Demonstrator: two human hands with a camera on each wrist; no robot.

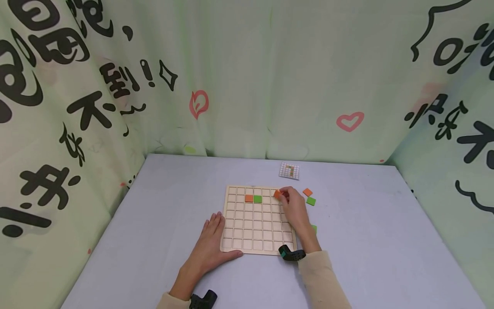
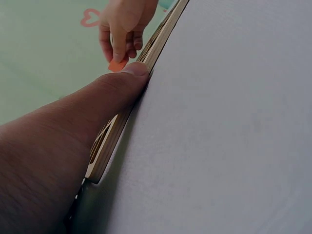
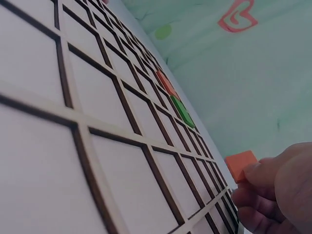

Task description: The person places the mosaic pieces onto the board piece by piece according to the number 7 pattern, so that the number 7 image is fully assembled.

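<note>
A square wooden grid board (image 1: 253,224) lies on the table. An orange tile (image 1: 248,198) and a green tile (image 1: 257,199) sit side by side in its second row from the back. My right hand (image 1: 294,209) pinches another orange tile (image 3: 241,165) between thumb and fingers, above the board's far right part. At the board's left edge my left hand (image 1: 210,242) rests with fingers straight along the side. Its thumb (image 2: 117,85) lies against the near edge in the left wrist view.
Right of the board lie a loose orange tile (image 1: 307,192) and a green tile (image 1: 311,201). Another green tile (image 1: 314,228) is partly hidden by the right wrist. Behind the board is a small card (image 1: 289,171) with a printed grid. Curtains (image 1: 301,77) surround the white table (image 1: 386,240).
</note>
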